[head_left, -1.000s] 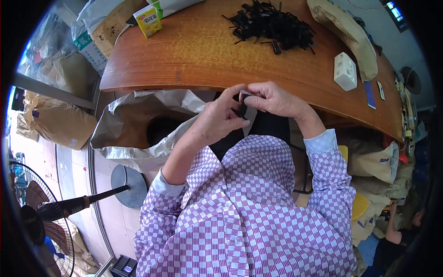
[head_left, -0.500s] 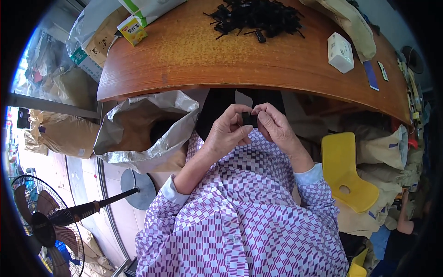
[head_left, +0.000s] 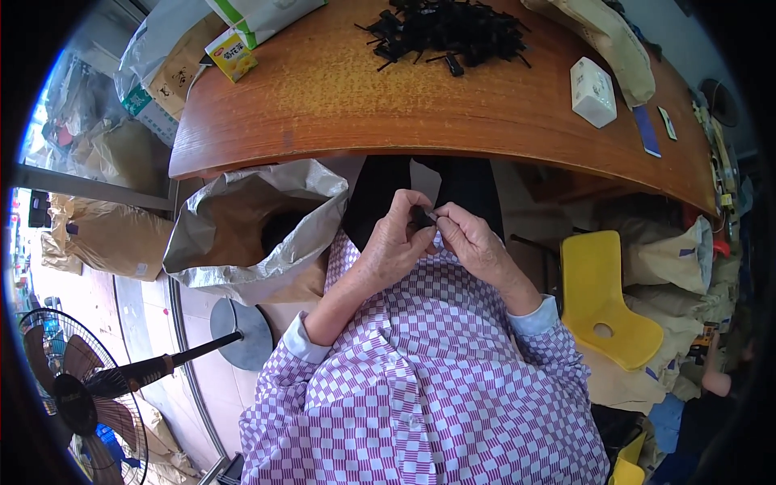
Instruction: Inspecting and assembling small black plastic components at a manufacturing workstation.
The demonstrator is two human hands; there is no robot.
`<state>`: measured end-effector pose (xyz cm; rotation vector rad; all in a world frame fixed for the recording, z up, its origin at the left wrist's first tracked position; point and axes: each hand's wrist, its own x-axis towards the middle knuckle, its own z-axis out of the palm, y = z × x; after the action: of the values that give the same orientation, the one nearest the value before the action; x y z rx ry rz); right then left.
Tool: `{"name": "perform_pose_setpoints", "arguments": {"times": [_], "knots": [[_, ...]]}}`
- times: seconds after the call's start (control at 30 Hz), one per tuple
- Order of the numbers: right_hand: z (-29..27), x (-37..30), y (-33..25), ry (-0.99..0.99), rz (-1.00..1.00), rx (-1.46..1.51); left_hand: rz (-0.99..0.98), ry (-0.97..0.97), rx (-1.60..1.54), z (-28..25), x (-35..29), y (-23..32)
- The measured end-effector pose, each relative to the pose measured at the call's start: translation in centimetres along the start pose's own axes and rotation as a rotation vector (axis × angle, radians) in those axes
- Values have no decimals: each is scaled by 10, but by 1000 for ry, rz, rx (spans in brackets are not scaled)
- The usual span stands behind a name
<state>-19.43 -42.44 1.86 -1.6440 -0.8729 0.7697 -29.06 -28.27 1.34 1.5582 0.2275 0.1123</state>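
Observation:
Over my lap, just in front of the table edge, my left hand (head_left: 398, 237) is closed around a small black piece (head_left: 419, 217), mostly covered by the fingers. My right hand (head_left: 475, 242) pinches at the same piece from the other side, thumb and forefinger together. The fingertips of both hands nearly meet. What kind of part it is cannot be made out. On the wooden table (head_left: 323, 105) ahead lies a heap of small black parts (head_left: 453, 32) with thin protruding ends, and one part sits at its near edge.
An open woven sack (head_left: 259, 275) stands left of my lap, below the table edge. Further left is a standing fan (head_left: 77, 404). A yellow chair (head_left: 594, 283) is at right. On the table are a tissue pack (head_left: 592, 93) and a small yellow box (head_left: 232, 55). Another person's arm (head_left: 714, 372) shows far right.
My right hand has shifted slightly down and its fingers have drawn into a pinch at the black piece. The left hand has barely moved and still holds it.

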Motion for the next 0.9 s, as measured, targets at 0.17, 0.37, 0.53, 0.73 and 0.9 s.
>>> {"name": "perform_pose_setpoints", "arguments": {"times": [0.17,0.37,0.53,0.73,0.9], "knots": [[2,-3,-3,3,-33,-25,-24,4,58,0,-5,1],[2,-8,1,-21,-33,-83,-31,-4,33,4,-5,1],[5,-9,-2,-22,17,-109,-62,-6,106,3,-4,-1],[30,-1,17,152,-63,-145,78,209,482,3,-6,-8],[35,-5,22,309,-119,-132,220,281,566,13,0,-15]]}}
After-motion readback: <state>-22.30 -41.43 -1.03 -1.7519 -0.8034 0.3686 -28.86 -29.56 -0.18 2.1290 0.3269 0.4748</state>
